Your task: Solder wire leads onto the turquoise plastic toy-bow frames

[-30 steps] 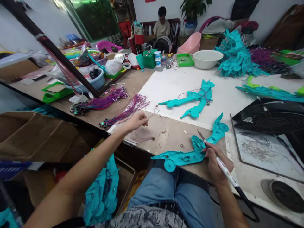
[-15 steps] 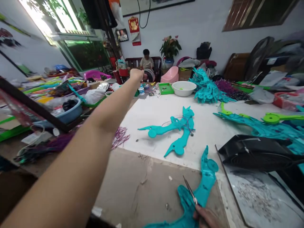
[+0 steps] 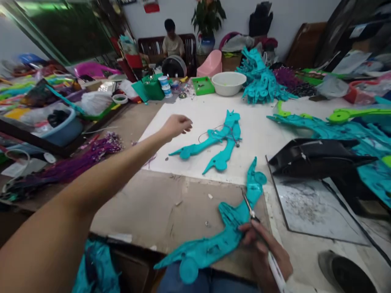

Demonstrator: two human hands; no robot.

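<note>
My left hand (image 3: 177, 127) is stretched forward above a white sheet (image 3: 166, 156), palm down, its fingers loosely bent; I can't tell whether anything is pinched between them. My right hand (image 3: 270, 254) is closed around a soldering iron (image 3: 249, 205), held like a pen, its metal tip pointing forward and away from me. Right beneath that hand lies a long turquoise plastic piece (image 3: 214, 244), its near end reaching over the table (image 3: 143, 203) edge above my lap. My right fingertips overlap its side, though I can't tell if they press on it. A small metal bit (image 3: 207, 224) sits to the left of this piece.

Just right of my left hand, two joined turquoise legs (image 3: 224, 156) rest on the sheet with thin wire looped round them. Under and left of my left forearm is a bundle of purple wires (image 3: 76, 162). To the right of my right hand, a black fan-like unit (image 3: 311, 156) stands by a speckled board (image 3: 305, 207). Well beyond both hands are a green tray (image 3: 203, 86), a white basin (image 3: 229, 85) and a turquoise heap (image 3: 262, 81); farther off, a person (image 3: 173, 45) sits on a bench.
</note>
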